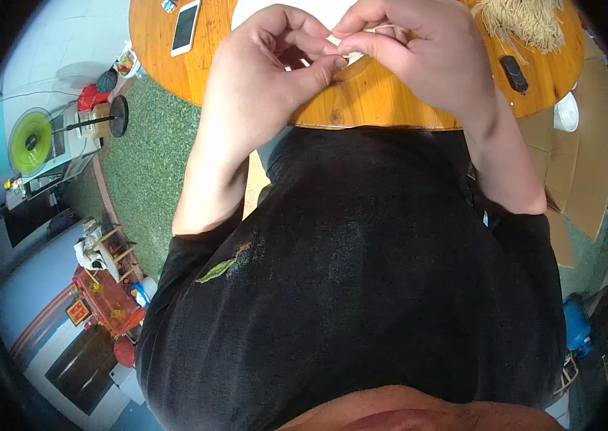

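My left hand (268,68) and my right hand (422,54) meet over the near part of a round wooden table (383,108). Thumb and fingers are pinched together on each, with the fingertips nearly touching. A thin pale strand (383,29) shows among the right fingers, and a bit of it seems to run to the left fingertips; most of it is hidden by the hands. Behind them lies a white round surface (246,8), largely covered. To the right of my right hand rests a bundle of beige cords (523,23) with loose ends.
A white phone (185,29) lies left on the table, a small black object (513,74) right. A green-bladed fan (32,142) stands left on the green floor (150,165). Flattened cardboard (580,151) and a white bowl-like container (567,113) are at right. A green leaf-like piece (218,271) clings to my black shirt.
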### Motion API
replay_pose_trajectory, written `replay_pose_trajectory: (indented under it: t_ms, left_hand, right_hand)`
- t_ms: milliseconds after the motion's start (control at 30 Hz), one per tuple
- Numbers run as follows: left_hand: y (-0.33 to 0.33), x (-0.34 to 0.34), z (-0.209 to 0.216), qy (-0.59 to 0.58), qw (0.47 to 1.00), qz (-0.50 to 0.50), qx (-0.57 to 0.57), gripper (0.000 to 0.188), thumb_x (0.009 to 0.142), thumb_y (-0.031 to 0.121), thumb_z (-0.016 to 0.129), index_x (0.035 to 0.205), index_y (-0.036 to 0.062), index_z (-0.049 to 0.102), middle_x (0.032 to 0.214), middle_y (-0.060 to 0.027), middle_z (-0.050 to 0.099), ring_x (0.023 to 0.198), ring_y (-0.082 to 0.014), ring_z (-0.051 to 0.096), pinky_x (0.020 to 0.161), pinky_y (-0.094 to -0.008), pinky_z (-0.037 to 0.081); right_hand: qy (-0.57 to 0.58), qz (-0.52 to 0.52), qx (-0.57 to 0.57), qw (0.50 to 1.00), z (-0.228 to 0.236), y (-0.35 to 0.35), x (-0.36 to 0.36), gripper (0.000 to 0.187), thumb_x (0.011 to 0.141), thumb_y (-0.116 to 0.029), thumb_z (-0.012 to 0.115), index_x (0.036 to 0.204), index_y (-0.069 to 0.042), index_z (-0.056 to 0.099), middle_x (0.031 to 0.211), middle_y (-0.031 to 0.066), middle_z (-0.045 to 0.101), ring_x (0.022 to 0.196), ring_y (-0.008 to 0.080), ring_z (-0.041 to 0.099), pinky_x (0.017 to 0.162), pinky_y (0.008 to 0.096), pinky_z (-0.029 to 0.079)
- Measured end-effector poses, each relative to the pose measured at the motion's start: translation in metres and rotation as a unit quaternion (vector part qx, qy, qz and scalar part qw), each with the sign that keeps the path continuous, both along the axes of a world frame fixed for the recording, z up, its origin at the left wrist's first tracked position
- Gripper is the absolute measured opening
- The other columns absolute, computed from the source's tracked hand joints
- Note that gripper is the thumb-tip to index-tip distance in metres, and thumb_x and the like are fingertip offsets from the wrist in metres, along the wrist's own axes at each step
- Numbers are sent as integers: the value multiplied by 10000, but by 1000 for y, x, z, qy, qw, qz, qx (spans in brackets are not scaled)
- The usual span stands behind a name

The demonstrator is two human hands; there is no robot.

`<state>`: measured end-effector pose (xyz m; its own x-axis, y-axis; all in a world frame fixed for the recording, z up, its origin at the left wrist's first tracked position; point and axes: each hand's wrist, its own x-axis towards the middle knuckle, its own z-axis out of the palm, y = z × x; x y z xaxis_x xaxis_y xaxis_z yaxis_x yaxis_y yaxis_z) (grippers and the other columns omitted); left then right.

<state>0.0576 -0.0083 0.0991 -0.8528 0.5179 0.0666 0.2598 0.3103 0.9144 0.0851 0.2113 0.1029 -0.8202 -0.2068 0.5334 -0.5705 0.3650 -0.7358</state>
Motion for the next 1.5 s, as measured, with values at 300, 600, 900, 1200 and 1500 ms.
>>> replay_pose_trajectory:
  t_ms: [300, 600, 900, 1200, 1500]
  left_hand:
    - [20, 6, 32, -135, 988, 79, 1, 273, 856, -66, 763, 1030, 34, 579, 848, -19, 680, 729, -56, 608, 650, -201, 487]
    - [19, 6, 33, -123, 989, 78, 2, 281, 859, -80, 756, 1067, 15, 593, 854, -32, 694, 726, -69, 619, 660, -215, 499]
    - [16, 7, 40, -145, 986, 81, -19, 301, 863, -95, 747, 1124, -13, 620, 896, -76, 736, 763, -88, 660, 682, -214, 525]
    - [13, 11, 36, -97, 988, 119, -27, 258, 864, -105, 740, 1087, -34, 631, 895, -78, 739, 768, -96, 674, 698, -221, 540]
    - [7, 17, 30, -48, 989, 133, -34, 226, 867, -105, 741, 1049, -32, 627, 896, -76, 728, 826, -107, 697, 742, -243, 561]
  right_hand:
    - [361, -182, 82, 911, -35, 5, -4, 177, 819, -3, 794, 980, -57, 745, 845, 30, 709, 751, 182, 648, 683, 299, 491]
    - [175, -155, 17, 972, -51, -28, 27, 195, 769, 7, 837, 934, -63, 761, 774, 28, 655, 689, 185, 602, 622, 290, 459]
    - [169, -174, 5, 970, -69, -40, 28, 138, 797, -83, 820, 903, -88, 732, 807, 31, 687, 741, 226, 663, 692, 336, 526]
    - [74, -187, -54, 978, -61, -51, 30, 105, 793, -138, 847, 839, -77, 775, 734, 40, 694, 656, 203, 674, 596, 341, 512]
    - [-22, -162, -29, 986, -53, -51, 34, 67, 853, -36, 824, 912, -21, 795, 736, 18, 683, 626, 57, 596, 565, 212, 445]
